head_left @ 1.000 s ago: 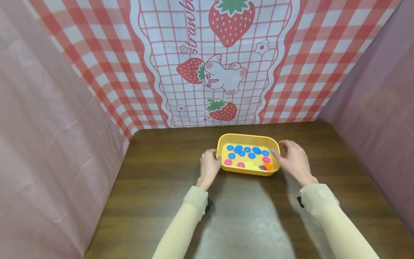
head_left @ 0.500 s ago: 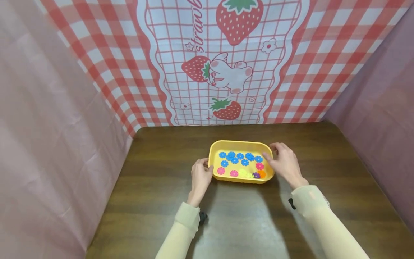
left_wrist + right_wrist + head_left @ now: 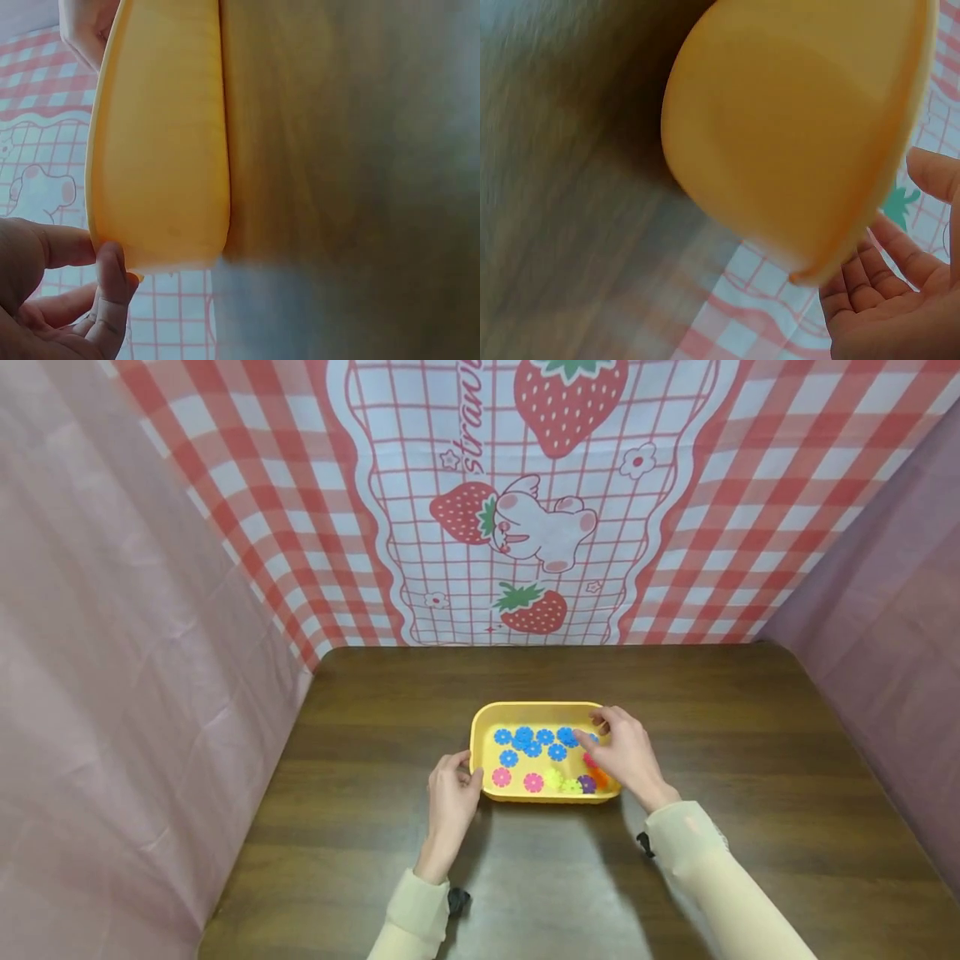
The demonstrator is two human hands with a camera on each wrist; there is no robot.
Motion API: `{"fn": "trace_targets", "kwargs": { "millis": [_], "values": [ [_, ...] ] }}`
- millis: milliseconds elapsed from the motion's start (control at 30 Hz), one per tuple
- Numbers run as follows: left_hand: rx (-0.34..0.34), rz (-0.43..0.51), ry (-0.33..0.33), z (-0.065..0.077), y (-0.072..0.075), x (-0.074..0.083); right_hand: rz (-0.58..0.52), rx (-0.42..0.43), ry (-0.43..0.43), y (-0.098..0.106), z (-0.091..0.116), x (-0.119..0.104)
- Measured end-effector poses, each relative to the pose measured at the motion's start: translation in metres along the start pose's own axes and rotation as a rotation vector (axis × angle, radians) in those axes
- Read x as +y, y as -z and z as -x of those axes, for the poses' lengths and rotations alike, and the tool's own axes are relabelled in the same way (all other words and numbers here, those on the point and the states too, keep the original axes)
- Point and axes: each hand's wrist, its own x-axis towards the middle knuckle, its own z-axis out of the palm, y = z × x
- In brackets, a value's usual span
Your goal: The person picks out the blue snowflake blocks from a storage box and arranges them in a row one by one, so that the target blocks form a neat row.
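tray (image 3: 517, 714), holding coloured pieces (image 3: 508, 758), found on the tabletop (image 3: 375, 727); it has shifted leftward, away from the far edge. left hand (image 3: 453, 793): fingers pinching the tray's left rim. right hand (image 3: 630, 760): fingers spread at the right end, thumb now over the interior; contact cannot be told. judgement: positioning of the tray appears nearly complete.

The tray (image 3: 525, 717), with small discs (image 3: 532, 749) on its floor, is at the middle of the table (image 3: 360, 752), though contact beneath it cannot be told. The left hand (image 3: 453, 790) is at the tray's left end, the right hand (image 3: 627, 753) at its far right corner. Behind the table hangs a cloth (image 3: 551, 522), flanked by a left curtain (image 3: 150, 677) and a right curtain (image 3: 885, 602).
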Motion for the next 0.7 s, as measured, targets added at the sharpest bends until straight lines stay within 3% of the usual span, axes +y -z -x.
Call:
{"fn": "trace_targets", "kwargs": {
  "millis": [333,500,700],
  "values": [
    [0.032,0.026,0.046,0.02,0.013,-0.003,-0.022,-0.069,-0.007,-0.02,0.003,-0.01],
    [0.051,0.043,0.081,0.03,0.02,-0.006,0.029,-0.1,-0.035,-0.028,0.003,-0.012],
    [0.043,0.057,0.123,0.039,0.025,-0.007,0.087,-0.099,0.009,-0.039,0.005,-0.016]
  ]
}}
